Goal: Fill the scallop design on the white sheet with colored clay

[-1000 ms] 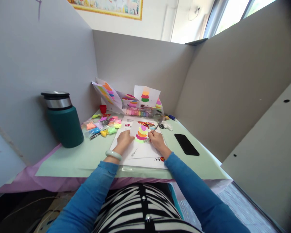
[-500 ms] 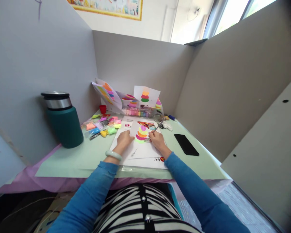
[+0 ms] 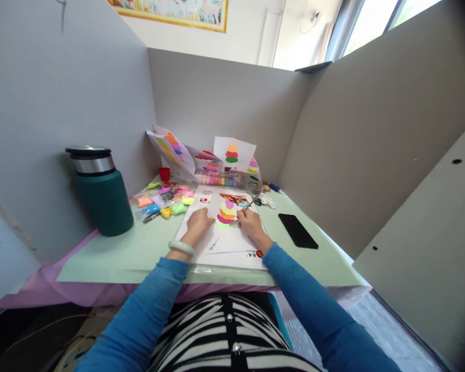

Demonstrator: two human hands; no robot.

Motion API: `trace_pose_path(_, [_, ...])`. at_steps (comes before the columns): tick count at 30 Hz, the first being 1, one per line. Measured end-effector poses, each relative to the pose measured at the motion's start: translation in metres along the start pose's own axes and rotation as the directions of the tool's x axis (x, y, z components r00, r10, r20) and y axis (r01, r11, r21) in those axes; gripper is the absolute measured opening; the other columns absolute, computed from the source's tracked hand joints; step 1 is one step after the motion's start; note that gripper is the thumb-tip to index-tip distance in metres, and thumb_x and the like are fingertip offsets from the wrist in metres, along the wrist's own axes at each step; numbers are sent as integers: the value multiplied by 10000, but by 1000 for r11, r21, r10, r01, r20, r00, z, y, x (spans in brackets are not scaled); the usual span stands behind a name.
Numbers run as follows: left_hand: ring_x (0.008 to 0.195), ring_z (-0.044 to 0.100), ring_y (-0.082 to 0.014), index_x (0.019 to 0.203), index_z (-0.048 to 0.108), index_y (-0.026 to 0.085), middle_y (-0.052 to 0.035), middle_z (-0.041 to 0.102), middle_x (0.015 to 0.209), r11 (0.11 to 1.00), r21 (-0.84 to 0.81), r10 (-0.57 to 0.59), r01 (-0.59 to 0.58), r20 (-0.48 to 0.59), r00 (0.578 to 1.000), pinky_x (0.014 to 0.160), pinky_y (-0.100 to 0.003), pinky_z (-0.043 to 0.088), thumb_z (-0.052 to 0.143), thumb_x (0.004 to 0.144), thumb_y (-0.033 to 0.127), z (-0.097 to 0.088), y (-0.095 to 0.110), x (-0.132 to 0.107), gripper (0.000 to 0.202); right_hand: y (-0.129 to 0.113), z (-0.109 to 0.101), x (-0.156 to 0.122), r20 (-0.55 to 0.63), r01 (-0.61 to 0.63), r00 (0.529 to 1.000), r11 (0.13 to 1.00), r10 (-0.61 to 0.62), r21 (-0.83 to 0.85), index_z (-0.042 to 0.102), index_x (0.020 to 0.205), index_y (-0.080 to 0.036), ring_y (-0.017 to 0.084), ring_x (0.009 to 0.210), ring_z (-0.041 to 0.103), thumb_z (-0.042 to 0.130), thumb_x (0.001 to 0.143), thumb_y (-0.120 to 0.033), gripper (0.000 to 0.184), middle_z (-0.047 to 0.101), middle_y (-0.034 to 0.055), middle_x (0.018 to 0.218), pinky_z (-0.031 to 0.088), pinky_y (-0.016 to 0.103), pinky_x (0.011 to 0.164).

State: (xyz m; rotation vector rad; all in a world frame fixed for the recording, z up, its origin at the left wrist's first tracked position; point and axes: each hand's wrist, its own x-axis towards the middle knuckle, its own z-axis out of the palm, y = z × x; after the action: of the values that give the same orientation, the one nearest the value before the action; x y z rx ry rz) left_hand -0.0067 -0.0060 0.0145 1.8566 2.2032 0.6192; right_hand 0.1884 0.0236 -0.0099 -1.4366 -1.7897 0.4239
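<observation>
So a fork is held in the right hand, fingers closed snugly round it; the handle is angled up and away to the right, and the tines are pointed down at the lower right edge of a clay stack; whether the clay is actually being touched can't really be made out. The stack is laid out on a white sheet right between the two hands, with pink-lilac on top, then yellow, orange, magenta and lime green at the bottom.

The left hand is rested on the left part of the paper, fingers curled in; whether anything is pinched there can't be told from this angle; a pale bangle is worn on that wrist.

Bagged clay in loads of colours is scattered on the counter just left of the paper, with a pen lying alongside; a teal bottle is stood further left, and a red cup is set near the back. A black phone is laid flat to the right; painted-looking sheets are propped at the back, behind a clear pack of coloured pieces.
</observation>
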Motion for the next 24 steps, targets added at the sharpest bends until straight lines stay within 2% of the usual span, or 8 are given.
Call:
trace_pose_path(4, [1039, 623, -275, 1024, 647, 180, -130, 675, 1120, 1000, 8, 8, -7, -20, 1000, 723, -289, 450, 572, 756, 340, 1, 0, 0, 322, -1, 3, 0, 41, 15, 999, 998, -18, 58, 624, 807, -198, 156, 646, 624, 433, 886, -331, 246, 652, -2, 599, 399, 224, 679])
trace_pose_path(7, [1038, 626, -276, 1024, 647, 178, -133, 676, 1117, 1000, 11, 14, -14, -23, 1000, 732, -293, 452, 571, 758, 335, 2, -1, 0, 319, -2, 3, 1, 56, -7, 998, 1000, 6, 18, 625, 801, -194, 164, 659, 624, 432, 882, -313, 241, 639, 1, 566, 390, 229, 681])
trace_pose_path(12, [1037, 625, -273, 1036, 642, 182, -127, 675, 1123, 1000, 2, 13, -13, -12, 1000, 723, -292, 446, 577, 758, 335, 1, -1, 1, 324, -3, 0, 1, 15, -26, 1000, 999, 27, -45, 632, 802, -192, 168, 687, 626, 426, 883, -300, 246, 651, 14, 594, 383, 230, 682])
trace_pose_path(18, [1040, 623, -261, 1042, 640, 190, -119, 675, 1131, 1000, 21, 0, 0, -8, 1000, 709, -279, 443, 574, 760, 345, 1, 0, 1, 328, -4, 3, -2, 50, 9, 999, 997, -13, 77, 631, 820, -190, 147, 635, 627, 433, 890, -334, 254, 652, -2, 582, 392, 214, 672])
trace_pose_path(21, [1035, 623, -256, 1041, 638, 194, -113, 678, 1125, 1000, 22, 8, -8, -14, 1000, 708, -274, 439, 571, 764, 346, 1, -1, 0, 323, -5, 3, 0, 59, -4, 998, 1000, 4, 7, 643, 846, -187, 153, 657, 624, 427, 896, -317, 257, 655, 2, 591, 384, 218, 666])
trace_pose_path(24, [1033, 624, -263, 1047, 637, 192, -118, 675, 1130, 1000, 8, 9, -8, -5, 1000, 706, -282, 439, 576, 761, 343, 1, -1, 0, 329, -5, 0, 1, 19, -42, 999, 996, 44, -82, 655, 852, -186, 162, 710, 624, 418, 902, -303, 268, 674, 23, 652, 377, 224, 669])
